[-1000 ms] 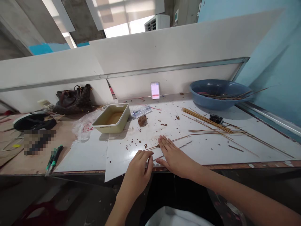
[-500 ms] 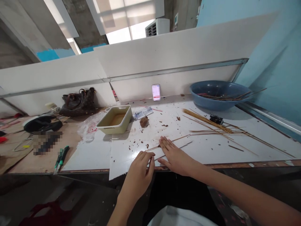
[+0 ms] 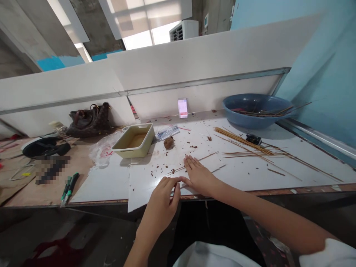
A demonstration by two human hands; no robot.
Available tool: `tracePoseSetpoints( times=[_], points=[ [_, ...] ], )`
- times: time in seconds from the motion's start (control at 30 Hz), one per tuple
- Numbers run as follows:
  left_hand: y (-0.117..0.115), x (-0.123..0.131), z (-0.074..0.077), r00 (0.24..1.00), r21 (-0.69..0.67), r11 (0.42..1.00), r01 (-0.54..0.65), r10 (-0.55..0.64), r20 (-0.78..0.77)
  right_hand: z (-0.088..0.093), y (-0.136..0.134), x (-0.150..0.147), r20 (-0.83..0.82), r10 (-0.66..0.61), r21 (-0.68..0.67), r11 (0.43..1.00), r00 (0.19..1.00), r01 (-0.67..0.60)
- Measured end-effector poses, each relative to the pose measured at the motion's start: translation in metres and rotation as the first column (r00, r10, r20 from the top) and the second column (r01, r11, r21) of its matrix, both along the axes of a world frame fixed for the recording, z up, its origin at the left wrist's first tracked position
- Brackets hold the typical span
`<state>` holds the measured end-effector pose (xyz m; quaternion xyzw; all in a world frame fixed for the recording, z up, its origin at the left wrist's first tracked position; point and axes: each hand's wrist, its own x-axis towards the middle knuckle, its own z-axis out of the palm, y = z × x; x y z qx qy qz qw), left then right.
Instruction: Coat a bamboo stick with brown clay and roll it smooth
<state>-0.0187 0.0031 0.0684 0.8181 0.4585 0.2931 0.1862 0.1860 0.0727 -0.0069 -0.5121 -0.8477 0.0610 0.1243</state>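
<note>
My right hand [image 3: 200, 177] lies palm down near the table's front edge, its fingers stretched out flat. A thin brown stick [image 3: 209, 155] runs beneath its fingers and shows on both sides; what lies under the palm is hidden. Close by on the left, my left hand [image 3: 162, 200] is curled, with its fingertips bent inward and the thumb near the index finger. Whatever it may hold cannot be made out. The two hands meet at the right thumb. A greyish stick [image 3: 219, 168] pokes out to the right of my right hand. Beyond the hands sits a brown clay-like lump [image 3: 168, 142].
A cream tub [image 3: 133, 152] of brownish liquid stands left of the lump. At right lie several thin sticks [image 3: 241, 141] and a small black object [image 3: 253, 139]; a blue basin [image 3: 250, 120] is behind. A phone [image 3: 183, 107] leans on the partition. Green-handled tools [image 3: 71, 187] lie left.
My right hand has slid slightly left and nearer, so its thumb now meets my left hand. The stick under it has shifted a little. The whole view has moved slightly.
</note>
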Motion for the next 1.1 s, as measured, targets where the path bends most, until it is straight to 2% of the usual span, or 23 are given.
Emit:
tracePoseSetpoints(
  times=[0.13, 0.33, 0.4, 0.6, 0.67, 0.73, 0.83, 0.93, 1.0, 1.1],
  points=[
    [0.001, 0.002, -0.003, 1.000, 0.016, 1.000, -0.001, 0.001, 0.003, 0.006, 0.012, -0.003, 0.034, -0.009, -0.053, 0.999, 0.999, 0.011],
    [0.001, 0.003, -0.004, 1.000, -0.018, 1.000, 0.015, -0.014, 0.021, 0.004, -0.015, 0.005, 0.047, 0.030, -0.004, 1.000, 0.998, -0.030],
    [0.002, 0.004, -0.004, 1.000, -0.022, 1.000, 0.009, -0.008, 0.018, 0.005, -0.015, 0.006, 0.046, 0.048, 0.001, 0.999, 0.998, -0.048],
    [0.006, 0.007, 0.001, 1.000, -0.001, 1.000, 0.010, -0.010, 0.006, 0.016, 0.030, -0.003, 0.079, 0.009, -0.073, 0.997, 0.997, -0.003],
    [0.006, 0.006, 0.002, 1.000, 0.004, 1.000, 0.006, -0.006, 0.008, 0.017, 0.038, -0.004, 0.061, 0.008, -0.097, 0.995, 0.998, -0.002],
    [0.005, 0.003, 0.001, 1.000, -0.004, 1.000, 0.001, -0.001, 0.010, 0.012, 0.031, -0.003, 0.046, 0.011, -0.078, 0.997, 0.999, -0.007],
    [0.004, -0.002, -0.004, 1.000, -0.028, 1.000, -0.012, 0.012, 0.016, 0.000, 0.001, 0.002, 0.044, 0.019, 0.019, 1.000, 0.999, -0.020],
    [0.004, -0.005, -0.007, 1.000, -0.049, 0.998, -0.025, 0.025, 0.016, -0.009, -0.023, 0.007, 0.043, 0.045, 0.060, 0.997, 0.998, -0.048],
    [0.005, -0.004, -0.008, 1.000, -0.049, 0.999, -0.023, 0.024, 0.015, -0.008, -0.023, 0.008, 0.045, 0.046, 0.052, 0.997, 0.998, -0.048],
    [0.005, 0.000, -0.006, 1.000, -0.036, 0.999, -0.001, 0.002, 0.023, 0.002, 0.000, 0.004, 0.064, 0.020, -0.001, 1.000, 0.998, -0.020]
  ],
)
